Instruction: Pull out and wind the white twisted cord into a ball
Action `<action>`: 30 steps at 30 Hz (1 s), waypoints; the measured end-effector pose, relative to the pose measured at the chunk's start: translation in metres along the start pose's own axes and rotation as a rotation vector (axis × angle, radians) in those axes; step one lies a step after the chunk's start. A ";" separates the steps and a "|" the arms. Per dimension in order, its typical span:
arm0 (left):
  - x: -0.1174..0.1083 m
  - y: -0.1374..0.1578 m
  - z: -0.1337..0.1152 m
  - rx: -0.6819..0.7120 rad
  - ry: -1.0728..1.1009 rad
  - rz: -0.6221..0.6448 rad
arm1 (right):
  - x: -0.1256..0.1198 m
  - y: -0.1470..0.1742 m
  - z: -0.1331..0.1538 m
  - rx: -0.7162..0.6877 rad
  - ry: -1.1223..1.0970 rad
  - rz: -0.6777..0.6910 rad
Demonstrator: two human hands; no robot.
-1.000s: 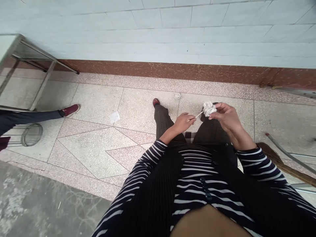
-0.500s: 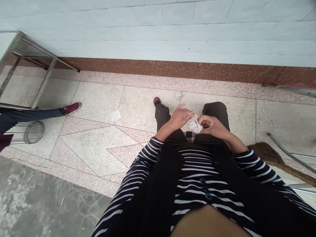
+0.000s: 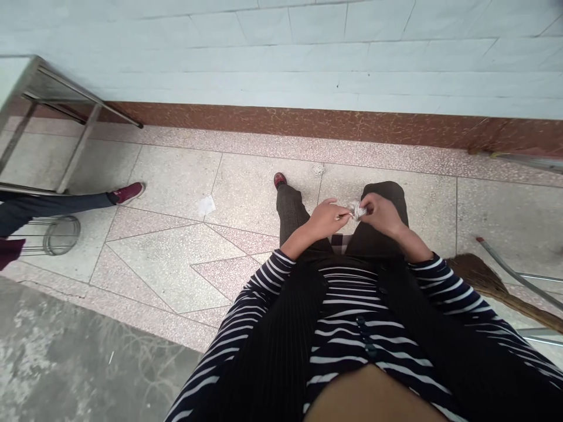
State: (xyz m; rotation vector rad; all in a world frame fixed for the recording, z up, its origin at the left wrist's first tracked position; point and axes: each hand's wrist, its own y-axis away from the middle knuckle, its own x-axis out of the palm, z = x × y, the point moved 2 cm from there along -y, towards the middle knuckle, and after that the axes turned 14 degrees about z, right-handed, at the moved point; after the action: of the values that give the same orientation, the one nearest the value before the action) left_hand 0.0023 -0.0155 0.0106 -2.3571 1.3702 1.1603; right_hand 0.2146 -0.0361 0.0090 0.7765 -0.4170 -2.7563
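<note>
A small ball of white string is between my hands, above my lap. My right hand grips its right side with fingers and thumb. At its left side, the fingers of my left hand are pinched together on the string, close against the ball. The ball is slightly blurred and partly covered by fingertips. On the floor beyond my knees lies another small white ball of string.
A broom and a metal chair leg are at my right. To the left are a metal-framed table, a wire frame and another person's shoe. White paper lies on the floor before the tiled wall.
Both hands have moved closer together around the string ball. The ball has risen and shifted right, and the strand stretched between the hands is no longer visible. The floor ball stays put.
</note>
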 end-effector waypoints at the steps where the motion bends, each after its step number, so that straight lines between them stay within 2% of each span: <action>1: -0.002 0.000 0.002 0.001 -0.028 -0.002 | 0.006 0.004 -0.001 0.010 -0.039 0.114; 5: -0.003 0.001 0.008 0.053 -0.052 0.030 | 0.012 0.021 -0.002 0.084 -0.386 0.570; 7: -0.001 0.000 0.008 0.070 -0.016 0.021 | 0.008 0.025 0.003 0.071 -0.553 0.689; 8: -0.001 -0.002 0.008 0.074 0.012 0.014 | 0.006 0.026 0.005 0.052 -0.619 0.693; 14: -0.004 -0.016 0.010 0.027 0.234 -0.045 | 0.000 0.023 0.023 -0.094 -0.842 0.403; 20: 0.019 -0.012 0.015 -0.034 0.344 0.071 | -0.022 0.029 0.028 -0.132 -0.864 0.239; 23: 0.030 -0.005 0.013 -0.057 0.247 0.122 | -0.038 0.026 0.021 -0.134 -0.822 0.077; 25: 0.031 0.001 0.006 -0.012 0.135 0.137 | -0.042 0.019 0.012 -0.127 -0.743 -0.057; 28: 0.020 0.009 -0.006 0.077 -0.042 0.077 | -0.029 0.004 -0.003 -0.039 -0.530 -0.190; 30: 0.007 0.011 -0.011 0.109 -0.158 0.015 | -0.011 -0.002 -0.009 0.011 -0.360 -0.150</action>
State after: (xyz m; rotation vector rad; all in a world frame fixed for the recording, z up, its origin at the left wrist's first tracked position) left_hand 0.0013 -0.0323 0.0155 -2.1351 1.3638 1.2149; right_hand 0.2280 -0.0327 0.0061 0.3200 -0.4578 -3.0429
